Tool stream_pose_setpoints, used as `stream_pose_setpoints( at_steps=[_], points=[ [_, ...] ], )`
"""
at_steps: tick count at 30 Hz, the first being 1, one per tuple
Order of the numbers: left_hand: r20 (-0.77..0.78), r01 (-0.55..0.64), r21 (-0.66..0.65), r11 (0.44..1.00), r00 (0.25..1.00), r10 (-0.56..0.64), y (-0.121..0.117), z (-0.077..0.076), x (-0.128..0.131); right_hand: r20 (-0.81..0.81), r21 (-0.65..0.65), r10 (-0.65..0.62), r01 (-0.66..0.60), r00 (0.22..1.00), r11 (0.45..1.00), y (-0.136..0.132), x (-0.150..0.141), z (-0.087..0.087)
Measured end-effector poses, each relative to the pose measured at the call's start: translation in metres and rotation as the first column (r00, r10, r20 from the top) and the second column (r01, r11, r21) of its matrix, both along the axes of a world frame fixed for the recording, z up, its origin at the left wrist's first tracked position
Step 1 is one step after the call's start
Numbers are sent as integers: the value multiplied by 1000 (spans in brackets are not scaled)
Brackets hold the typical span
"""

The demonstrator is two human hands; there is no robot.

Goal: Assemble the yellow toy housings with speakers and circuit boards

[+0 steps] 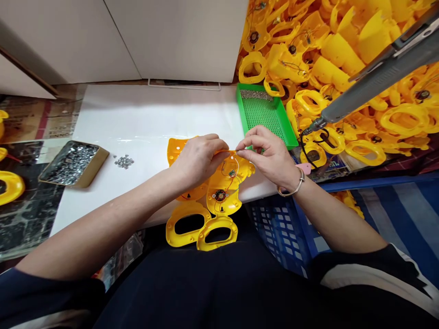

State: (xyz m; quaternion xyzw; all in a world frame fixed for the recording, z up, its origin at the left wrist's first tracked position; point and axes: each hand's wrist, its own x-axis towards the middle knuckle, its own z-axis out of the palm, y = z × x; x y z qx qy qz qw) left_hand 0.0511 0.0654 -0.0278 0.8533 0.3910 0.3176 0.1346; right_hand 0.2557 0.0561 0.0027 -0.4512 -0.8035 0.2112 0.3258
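Over the front edge of the white table, my left hand [202,160] is closed with its thumb and fingers on the top edge of a yellow plastic shell half [222,183]. Inside that shell show a round black speaker [220,195], thin wires and a small circuit board [232,173]. My right hand [262,148] pinches at the shell's upper right edge; whatever lies between its fingertips is too small to make out. Another yellow shell half [176,147] lies partly hidden under my left hand. Two oval handle loops [187,224] hang toward my lap.
A green perforated tray [265,116] with small metal screws stands beyond my right hand. Left on the white table [154,119] are a tin of metal pieces [73,164] and a small loose heap [124,161]. A grey electric screwdriver [370,84] hangs before piled yellow shells [336,59].
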Motion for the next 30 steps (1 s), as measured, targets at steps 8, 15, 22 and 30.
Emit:
stream_pose_setpoints(
  at_steps=[8,15,22,30],
  points=[
    [14,18,6,1000,1000,-18,0,-1,-1,-70,-107,-17,9,997,994,3,0,-1],
    [20,26,11,1000,999,-26,0,-1,-1,-33,-187,27,-33,999,982,6,2,3],
    [54,42,-11,999,998,-42,-3,-2,0,66,-204,82,-67,994,977,11,-1,13],
    [166,21,-28,999,986,-16,-12,6,-2,-173,-443,9,-86,985,892,13,2,16]
  ],
)
